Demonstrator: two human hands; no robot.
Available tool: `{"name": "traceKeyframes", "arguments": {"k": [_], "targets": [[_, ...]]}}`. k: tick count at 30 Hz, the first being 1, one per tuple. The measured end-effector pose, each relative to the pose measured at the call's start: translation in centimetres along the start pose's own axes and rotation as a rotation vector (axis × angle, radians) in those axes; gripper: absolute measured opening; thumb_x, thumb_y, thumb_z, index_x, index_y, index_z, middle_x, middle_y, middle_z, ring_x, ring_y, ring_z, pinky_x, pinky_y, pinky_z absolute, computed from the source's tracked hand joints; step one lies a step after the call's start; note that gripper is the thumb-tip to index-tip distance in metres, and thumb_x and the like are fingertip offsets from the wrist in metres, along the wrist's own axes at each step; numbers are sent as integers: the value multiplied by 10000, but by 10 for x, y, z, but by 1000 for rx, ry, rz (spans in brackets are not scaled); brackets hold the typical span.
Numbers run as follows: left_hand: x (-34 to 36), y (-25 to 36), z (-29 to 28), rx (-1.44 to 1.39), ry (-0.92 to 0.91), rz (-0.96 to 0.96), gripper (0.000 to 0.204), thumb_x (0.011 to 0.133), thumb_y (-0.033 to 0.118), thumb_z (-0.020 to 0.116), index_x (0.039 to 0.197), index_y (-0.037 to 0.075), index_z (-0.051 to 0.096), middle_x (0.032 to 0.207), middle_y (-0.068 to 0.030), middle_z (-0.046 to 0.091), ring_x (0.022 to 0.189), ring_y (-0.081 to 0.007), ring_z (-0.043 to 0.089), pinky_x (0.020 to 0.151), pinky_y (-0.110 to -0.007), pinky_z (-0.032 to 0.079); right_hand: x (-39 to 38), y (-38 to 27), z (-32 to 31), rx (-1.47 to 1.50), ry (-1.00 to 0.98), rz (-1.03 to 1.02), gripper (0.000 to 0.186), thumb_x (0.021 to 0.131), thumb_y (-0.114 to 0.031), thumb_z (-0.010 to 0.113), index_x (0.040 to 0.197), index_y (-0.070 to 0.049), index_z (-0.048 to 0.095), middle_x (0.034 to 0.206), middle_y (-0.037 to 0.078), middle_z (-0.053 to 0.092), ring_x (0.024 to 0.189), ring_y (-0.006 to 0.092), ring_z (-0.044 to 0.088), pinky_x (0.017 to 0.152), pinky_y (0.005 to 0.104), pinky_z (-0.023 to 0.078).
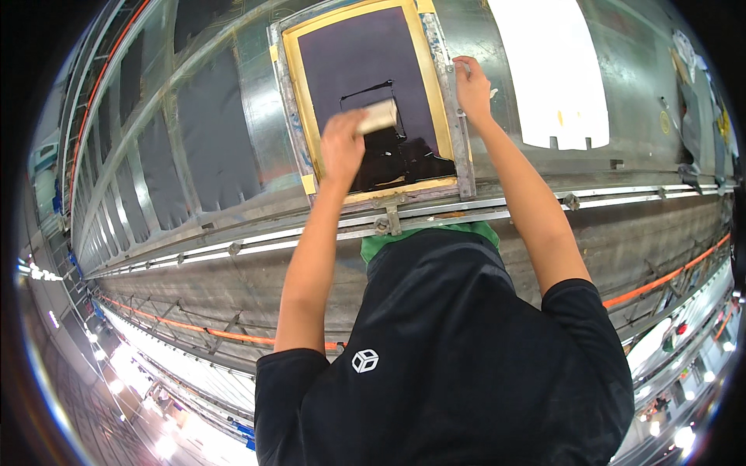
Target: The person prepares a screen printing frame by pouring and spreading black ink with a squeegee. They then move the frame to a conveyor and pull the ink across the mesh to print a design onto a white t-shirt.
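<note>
A screen printing frame [468, 167] lies on the long table in front of me, its dark mesh [361, 50] bordered by yellow tape. My left hand [342, 147] is closed on one end of a squeegee [378, 116] with a pale handle, held over the lower middle of the mesh. Wet black ink [381, 167] pools around and below the squeegee, and a thin line of ink runs above it. At the frame's upper right side, my right hand [472, 92] has its fingers curled against the edge. The squeegee's blade is hidden.
A white panel [556, 74] lies right of the frame. Dark fabric pieces [214, 124] line the table to the left. A metal rail [287, 231] with clamps [387, 217] runs along the near edge, close to my body. Crumpled cloth [688, 58] lies at the far right.
</note>
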State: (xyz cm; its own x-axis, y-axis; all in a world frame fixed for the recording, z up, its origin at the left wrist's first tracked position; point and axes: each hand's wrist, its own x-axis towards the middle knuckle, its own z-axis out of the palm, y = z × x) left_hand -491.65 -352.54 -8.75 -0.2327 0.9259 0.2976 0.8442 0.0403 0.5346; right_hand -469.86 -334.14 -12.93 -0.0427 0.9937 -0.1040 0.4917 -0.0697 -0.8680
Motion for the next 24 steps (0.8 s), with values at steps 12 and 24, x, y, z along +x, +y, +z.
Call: {"name": "traceKeyframes", "arguments": {"k": [12, 24], "targets": [[-57, 11, 3, 50, -70, 86, 507, 634, -130, 594, 1082, 83, 699, 1109, -78, 703, 1078, -336, 617, 947, -431, 507, -2, 2, -1, -4, 8, 8, 214, 994, -275, 552, 1119, -137, 659, 628, 157, 603, 608, 335, 626, 647, 452, 475], [57, -13, 0, 52, -155, -26, 406, 722, -71, 589, 1068, 87, 732, 1098, -102, 720, 1039, -327, 646, 942, -411, 506, 0, -1, -1, -4, -5, 5, 230, 999, -280, 543, 1124, -131, 665, 611, 158, 594, 601, 332, 626, 643, 458, 471]]}}
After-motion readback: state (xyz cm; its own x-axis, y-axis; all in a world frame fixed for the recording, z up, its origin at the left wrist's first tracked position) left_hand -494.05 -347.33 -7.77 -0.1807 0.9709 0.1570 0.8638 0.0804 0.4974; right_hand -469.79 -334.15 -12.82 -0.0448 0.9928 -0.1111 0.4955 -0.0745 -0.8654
